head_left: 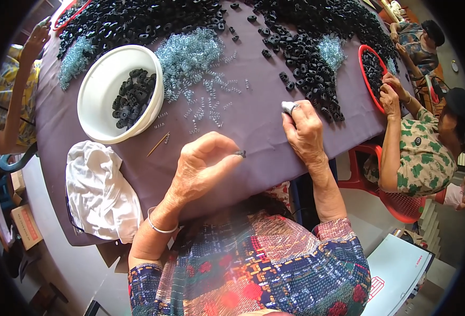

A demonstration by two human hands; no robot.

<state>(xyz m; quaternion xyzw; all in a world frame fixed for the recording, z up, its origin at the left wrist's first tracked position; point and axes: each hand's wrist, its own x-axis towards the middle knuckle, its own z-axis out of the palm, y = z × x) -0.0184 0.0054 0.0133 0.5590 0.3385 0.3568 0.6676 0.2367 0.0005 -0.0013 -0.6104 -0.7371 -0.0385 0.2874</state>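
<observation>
My left hand (203, 166) pinches a small dark piece (241, 154) between thumb and fingertips, above the near edge of the cloth-covered table. The piece looks like a black plastic part, though only its end shows. To the right, my right hand (305, 129) is closed, its fingers bent together beside a pale wrapping (289, 107) at the fingertips. Whatever those fingers may hold is hidden. A white bowl (93, 100) with several black plastic parts (134, 100) inside stands left of my hands. Beyond them lies a loose heap of small metal springs (190, 58), some scattered toward me.
Large heaps of black parts (317, 73) cover the far table. A wooden stick (157, 145) and a white cloth (100, 189) lie at the left. Co-workers sit on both sides; one person's hands (393, 95) touch a red basket (363, 73). A red chair (401, 205) stands right.
</observation>
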